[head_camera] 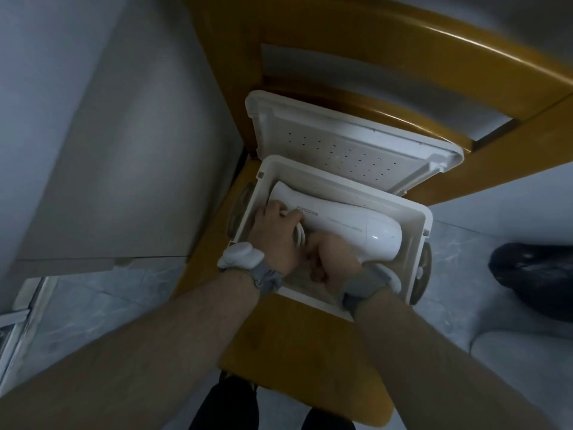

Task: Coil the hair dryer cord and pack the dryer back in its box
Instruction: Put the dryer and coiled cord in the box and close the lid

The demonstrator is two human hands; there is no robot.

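A white hair dryer point(347, 223) lies on its side inside an open white plastic box point(417, 218), nozzle toward the far left corner. The box's perforated lid point(347, 147) stands tilted back against a chair back. My left hand point(276, 234) is inside the box, fingers curled around loops of the white cord point(300, 235) next to the dryer body. My right hand point(333, 262) is also in the box, closed around the dryer's handle, which it hides. Both wrists wear grey straps with white devices.
The box sits on a yellow wooden chair seat point(310, 346); the chair back point(387, 41) rises behind it. A beige cabinet point(124, 150) stands at left, a dark bag point(536, 280) on the floor at right, a pale cushion point(527, 367) at lower right.
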